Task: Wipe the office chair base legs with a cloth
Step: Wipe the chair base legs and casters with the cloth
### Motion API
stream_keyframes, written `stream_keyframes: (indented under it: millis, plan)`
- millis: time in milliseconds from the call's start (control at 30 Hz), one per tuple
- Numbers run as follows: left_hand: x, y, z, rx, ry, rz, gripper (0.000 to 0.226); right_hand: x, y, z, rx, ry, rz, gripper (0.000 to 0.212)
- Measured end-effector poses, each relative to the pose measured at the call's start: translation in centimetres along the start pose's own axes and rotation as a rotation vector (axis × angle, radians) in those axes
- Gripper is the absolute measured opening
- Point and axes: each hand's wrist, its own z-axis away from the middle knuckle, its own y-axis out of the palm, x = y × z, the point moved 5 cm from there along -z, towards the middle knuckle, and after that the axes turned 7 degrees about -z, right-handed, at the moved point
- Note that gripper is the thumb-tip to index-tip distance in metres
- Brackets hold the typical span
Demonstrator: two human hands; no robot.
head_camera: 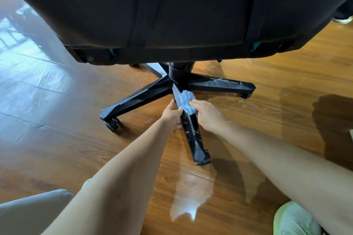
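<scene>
A black office chair's star base [177, 80] stands on a wooden floor under the dark seat [172, 11]. One dusty leg [193, 135] points toward me. My left hand [172, 115] grips that leg on its left side, near the hub. My right hand [207, 115] presses a blue and white striped cloth [186, 101] onto the top of the same leg, close to the centre column. A second leg [133, 99] runs to the left and ends at a caster [113, 124]. A third leg [221, 85], speckled with dust, runs to the right.
The wooden floor [57, 101] is glossy, with window glare at the left and dusty streaks at the right. My light green slipper [294, 219] is at the bottom right. A grey trouser leg [28, 208] fills the bottom left corner. The seat overhangs the hub.
</scene>
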Motion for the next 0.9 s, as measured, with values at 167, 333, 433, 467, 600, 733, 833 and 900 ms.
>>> stream_keyframes:
  millis: [167,333,433,467,600,733,833,900]
  plan:
    - [0.4,-0.4,-0.1,0.001,-0.019,0.035,0.059,0.0,1.7,4.7,-0.018,-0.034,-0.010,0.072]
    - [0.7,-0.2,-0.2,-0.036,-0.049,0.051,0.057,-1.4,2.7,12.2,0.097,-0.083,-0.075,0.073]
    - [1.3,0.1,-0.1,-0.033,-0.076,0.042,0.059,-0.8,1.7,8.4,0.044,-0.055,-0.034,0.069]
    - [1.5,0.2,0.1,-0.013,-0.076,0.053,0.056,-0.5,1.2,6.6,0.019,-0.043,-0.018,0.068]
    - [3.5,0.3,1.5,0.059,-0.093,0.189,0.052,0.3,0.8,3.6,-0.030,0.013,-0.024,0.069]
    - [5.5,-0.2,2.4,0.049,-0.101,0.240,0.050,-0.5,2.7,9.7,0.022,-0.013,-0.035,0.070]
    - [6.0,-0.3,2.9,0.040,-0.096,0.243,0.052,-1.0,3.6,14.8,0.121,-0.060,-0.064,0.068]
    - [6.4,-0.3,3.1,0.054,-0.103,0.255,0.054,-1.1,3.2,14.4,0.134,-0.055,-0.044,0.067]
